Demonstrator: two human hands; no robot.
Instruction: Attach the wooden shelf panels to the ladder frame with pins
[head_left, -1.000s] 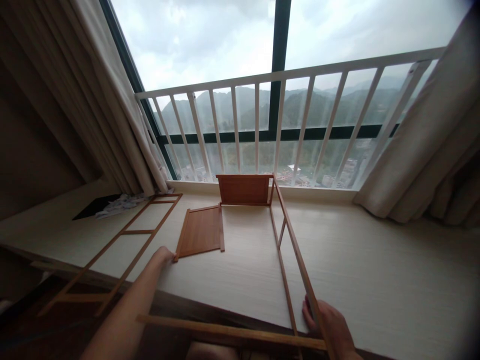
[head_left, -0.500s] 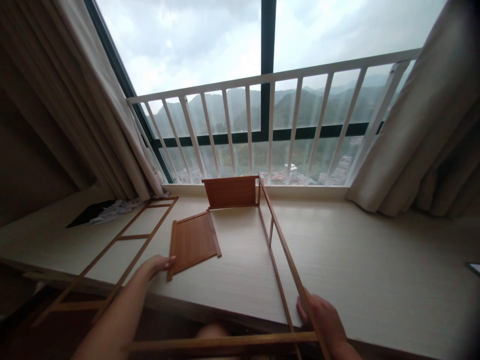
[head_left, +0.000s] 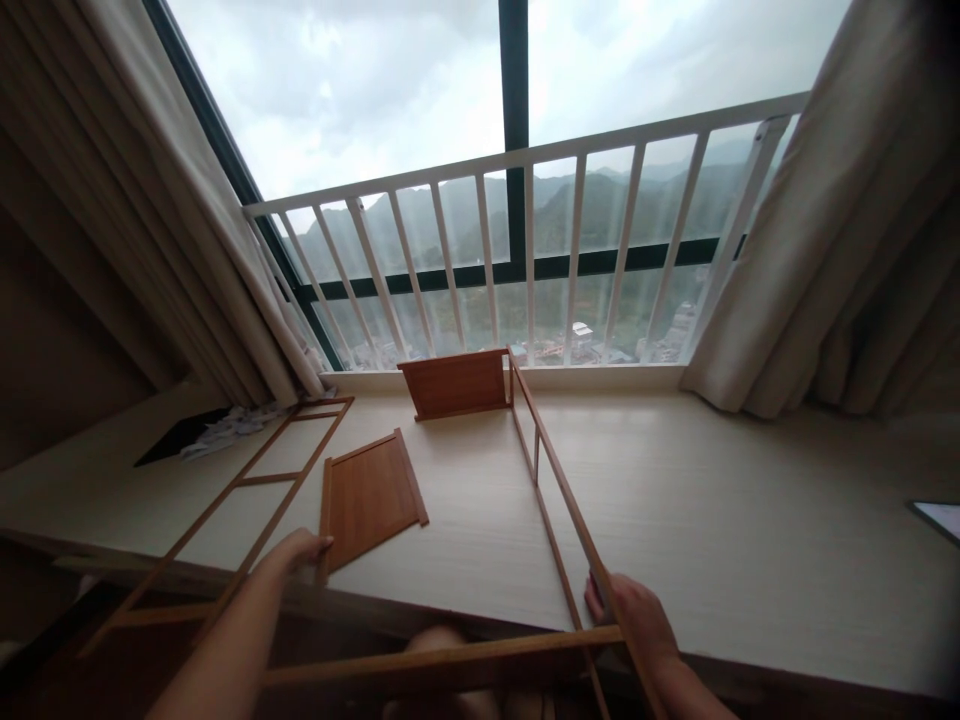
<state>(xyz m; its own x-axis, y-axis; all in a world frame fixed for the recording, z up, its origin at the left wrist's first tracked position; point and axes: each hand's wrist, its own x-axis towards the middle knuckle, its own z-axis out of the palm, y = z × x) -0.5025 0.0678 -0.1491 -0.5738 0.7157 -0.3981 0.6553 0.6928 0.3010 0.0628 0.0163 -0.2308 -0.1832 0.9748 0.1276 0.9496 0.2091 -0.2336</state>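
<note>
Panel [head_left: 373, 503], edge pinched by left hand [head_left: 305, 547], sits apart from frame [head_left: 562, 482] right hand [head_left: 639, 612] grips.

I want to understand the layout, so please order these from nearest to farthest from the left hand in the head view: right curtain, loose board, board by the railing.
1. Loose board: nearest, its edge touched by the left hand.
2. Board by the railing: ahead and to the right.
3. Right curtain: farthest, at the far right.

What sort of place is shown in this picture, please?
Probably a high-up room in a home: beige curtains, a white window railing, and buildings far below outside.
</note>
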